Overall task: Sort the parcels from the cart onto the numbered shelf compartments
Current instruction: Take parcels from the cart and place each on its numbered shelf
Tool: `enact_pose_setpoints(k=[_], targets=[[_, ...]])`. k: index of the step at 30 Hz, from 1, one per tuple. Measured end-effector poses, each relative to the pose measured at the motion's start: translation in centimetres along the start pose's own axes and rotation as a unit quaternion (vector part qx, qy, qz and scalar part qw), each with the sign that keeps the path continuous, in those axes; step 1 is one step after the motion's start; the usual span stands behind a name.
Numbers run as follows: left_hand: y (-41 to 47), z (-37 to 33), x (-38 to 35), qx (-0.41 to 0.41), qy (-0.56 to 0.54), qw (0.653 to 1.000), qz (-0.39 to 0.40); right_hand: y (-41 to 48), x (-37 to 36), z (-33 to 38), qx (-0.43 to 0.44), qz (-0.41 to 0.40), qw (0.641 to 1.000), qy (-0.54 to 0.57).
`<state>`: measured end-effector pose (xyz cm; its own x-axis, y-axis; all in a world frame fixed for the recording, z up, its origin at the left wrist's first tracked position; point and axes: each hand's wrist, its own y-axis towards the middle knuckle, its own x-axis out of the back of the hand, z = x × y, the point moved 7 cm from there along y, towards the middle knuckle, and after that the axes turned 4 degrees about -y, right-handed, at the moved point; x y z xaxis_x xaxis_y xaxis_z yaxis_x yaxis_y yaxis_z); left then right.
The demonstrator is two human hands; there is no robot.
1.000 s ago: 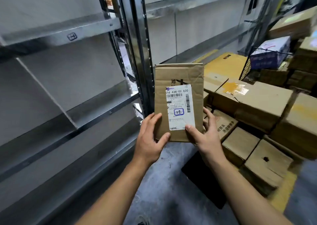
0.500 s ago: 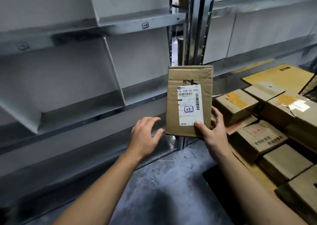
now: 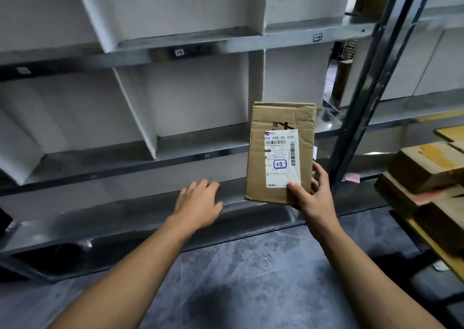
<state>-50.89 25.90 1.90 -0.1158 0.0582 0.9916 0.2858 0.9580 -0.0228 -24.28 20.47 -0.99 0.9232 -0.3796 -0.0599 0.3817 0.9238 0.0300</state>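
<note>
While the right hand (image 3: 311, 198) pinches the parcel (image 3: 281, 117) at its lower right corner, thumb on the white label (image 3: 281, 158) marked 22, the parcel stands upright in the air before the grey shelf (image 3: 175, 158). Just beside it the left hand (image 3: 198, 205) hovers, grip empty, fingers loosely spread. Cardboard boxes (image 3: 426, 168) stacked far right.

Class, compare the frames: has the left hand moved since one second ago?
Yes. The left hand has let go of the parcel and moved leftward, away from the dark upright post.
</note>
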Motion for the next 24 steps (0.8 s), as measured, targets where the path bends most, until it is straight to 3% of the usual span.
enact_pose_setpoints(k=[16,24], targets=[[-14.9,23.4,2.6,0.169,0.018,0.985,-0.04,-8.7,-24.3,-2.0,-0.024,0.186,0.982,0.011],[-17.5,32.9,2.8,0.247,0.017,0.968,-0.043,-8.9,-36.0,-3.0,-0.032,0.265,0.964,0.013]])
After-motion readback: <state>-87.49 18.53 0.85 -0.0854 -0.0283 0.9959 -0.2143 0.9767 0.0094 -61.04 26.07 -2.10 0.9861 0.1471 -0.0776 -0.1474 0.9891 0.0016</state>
